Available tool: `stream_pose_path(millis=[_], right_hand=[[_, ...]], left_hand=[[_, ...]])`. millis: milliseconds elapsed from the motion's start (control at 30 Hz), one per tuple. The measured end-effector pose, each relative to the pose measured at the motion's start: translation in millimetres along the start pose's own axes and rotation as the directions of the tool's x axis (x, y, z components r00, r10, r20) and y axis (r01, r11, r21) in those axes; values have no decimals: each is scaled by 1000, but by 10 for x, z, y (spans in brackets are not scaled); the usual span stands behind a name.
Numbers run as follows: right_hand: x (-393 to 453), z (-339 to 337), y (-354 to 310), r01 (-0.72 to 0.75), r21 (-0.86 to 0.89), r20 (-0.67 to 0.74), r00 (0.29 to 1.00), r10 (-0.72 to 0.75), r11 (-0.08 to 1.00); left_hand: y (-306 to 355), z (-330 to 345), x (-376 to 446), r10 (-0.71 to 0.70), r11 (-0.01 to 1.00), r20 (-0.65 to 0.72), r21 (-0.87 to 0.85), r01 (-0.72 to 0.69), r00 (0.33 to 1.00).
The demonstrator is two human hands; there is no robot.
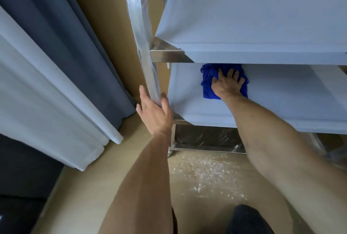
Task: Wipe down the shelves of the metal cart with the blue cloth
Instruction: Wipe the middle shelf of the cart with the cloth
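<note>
The metal cart has pale shelves; its top shelf (253,21) overhangs the middle shelf (281,92). A blue cloth (206,81) lies bunched on the left part of the middle shelf. My right hand (228,83) presses flat on the cloth with fingers spread, reaching in under the top shelf. My left hand (154,111) grips the cart's shiny upright tube (144,45) at the left, thumb on one side and fingers round the other. The far part of the cloth is hidden by the top shelf's front edge.
A bottom shelf (206,138) of bare steel shows below. Grey and white curtains (56,64) hang at the left. The tan floor (206,175) in front of the cart carries white specks. A dark shape (246,218) sits at the bottom edge.
</note>
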State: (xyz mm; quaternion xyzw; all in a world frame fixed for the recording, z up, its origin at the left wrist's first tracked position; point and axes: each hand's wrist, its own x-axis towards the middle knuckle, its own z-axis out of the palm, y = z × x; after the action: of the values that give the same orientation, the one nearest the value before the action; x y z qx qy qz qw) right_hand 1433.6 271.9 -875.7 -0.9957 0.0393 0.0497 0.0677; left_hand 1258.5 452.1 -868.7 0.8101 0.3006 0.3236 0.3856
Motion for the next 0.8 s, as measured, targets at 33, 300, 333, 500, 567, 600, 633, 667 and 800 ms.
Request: stream_pose_path(millis=[33, 300, 333, 500, 567, 600, 633, 667, 800], right_hand=[[25, 6, -165, 32, 1, 24, 999, -32, 999], [-796, 136, -1006, 397, 64, 7, 917, -398, 916], [-964, 154, -944, 401, 69, -9, 916, -401, 913], [-1685, 304, -586, 405, 22, -110, 910, -400, 914], [-1857, 333, -422, 397, 40, -143, 910, -388, 917], [-1916, 356, -318, 404, 19, -164, 904, -396, 914], [-1960, 390, -199, 413, -18, -186, 894, -409, 911], [-1987, 430, -62, 412, -51, -205, 887, -413, 910], [-1888, 484, 627, 313, -61, -295, 902, -316, 948]], left_hand=[[-25, -15, 16, 7, 1000, 22, 20, -7, 1000], [-32, -42, -14, -36, 993, 61, 112, 29, 997], [12, -55, -41, -71, 993, 63, 94, 65, 995], [397, -10, -136, -437, 900, 46, 21, 436, 898], [513, -22, -134, -529, 848, 53, 71, 525, 847], [548, -33, -120, -554, 831, 61, 100, 548, 830], [558, -46, -107, -570, 819, 63, 124, 560, 819], [561, -61, -100, -577, 813, 64, 136, 566, 814], [530, -72, -160, -521, 848, 84, 168, 503, 850]])
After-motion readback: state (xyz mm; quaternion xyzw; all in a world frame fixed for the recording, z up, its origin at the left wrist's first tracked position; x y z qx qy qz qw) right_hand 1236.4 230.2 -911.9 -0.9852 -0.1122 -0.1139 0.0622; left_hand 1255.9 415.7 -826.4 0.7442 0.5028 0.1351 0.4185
